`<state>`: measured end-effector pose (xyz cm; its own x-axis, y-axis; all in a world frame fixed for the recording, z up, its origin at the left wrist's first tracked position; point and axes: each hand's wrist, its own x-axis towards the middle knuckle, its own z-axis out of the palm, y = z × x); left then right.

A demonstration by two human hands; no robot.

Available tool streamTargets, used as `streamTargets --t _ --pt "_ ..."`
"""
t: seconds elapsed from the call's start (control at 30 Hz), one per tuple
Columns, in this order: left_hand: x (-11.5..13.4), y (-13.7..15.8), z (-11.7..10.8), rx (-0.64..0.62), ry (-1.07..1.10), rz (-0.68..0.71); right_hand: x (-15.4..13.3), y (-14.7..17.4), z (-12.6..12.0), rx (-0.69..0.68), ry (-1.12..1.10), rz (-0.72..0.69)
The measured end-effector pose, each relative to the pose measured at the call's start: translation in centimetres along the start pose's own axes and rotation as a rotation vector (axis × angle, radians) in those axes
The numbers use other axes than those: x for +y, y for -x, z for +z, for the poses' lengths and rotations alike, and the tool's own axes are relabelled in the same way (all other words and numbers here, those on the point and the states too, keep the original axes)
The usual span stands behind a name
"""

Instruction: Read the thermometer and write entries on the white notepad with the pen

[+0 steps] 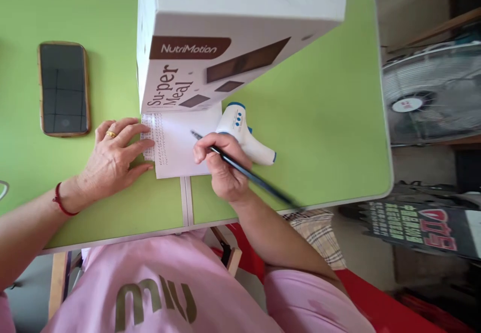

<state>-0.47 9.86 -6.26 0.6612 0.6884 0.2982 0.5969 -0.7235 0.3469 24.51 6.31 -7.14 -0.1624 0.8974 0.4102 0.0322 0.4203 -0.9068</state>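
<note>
— What is the right hand [221, 165] doing?
— It is pinching a pen [244, 172], its tip over the paper [184, 147] near the counter's [319, 122] front edge.
— And the left hand [112, 160]?
— It is lying spread, pressing the paper's left edge flat.

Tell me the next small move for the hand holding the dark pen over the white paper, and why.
Probably lower the dark pen so its tip meets the white sheet of paper. The right hand grips the pen with the tip poised over the sheet's blank part, right of the printed lines. The left hand already lies flat on the paper's left edge, steadying it on the green table.
</note>
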Motion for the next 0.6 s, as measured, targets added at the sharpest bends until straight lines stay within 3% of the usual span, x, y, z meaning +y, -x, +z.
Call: streamTargets --t 0.13,0.27,0.47,0.6 --pt "0.5 -0.3 0.2 0.022 -0.035 0.003 -0.7 0.4 0.7 0.045 0.011 0.017" --pt "0.7 -0.5 -0.1 0.003 0.031 0.004 -1.1 0.7 1.2 0.029 0.206 0.047" --pt "0.5 -0.5 -0.4 -0.087 0.061 0.125 -1.0 1.0 1.8 -0.004 0.349 0.037" --pt "1.2 -0.7 0.0 -0.091 0.077 0.013 -1.1 0.7 1.9 -0.077 0.365 -0.041"
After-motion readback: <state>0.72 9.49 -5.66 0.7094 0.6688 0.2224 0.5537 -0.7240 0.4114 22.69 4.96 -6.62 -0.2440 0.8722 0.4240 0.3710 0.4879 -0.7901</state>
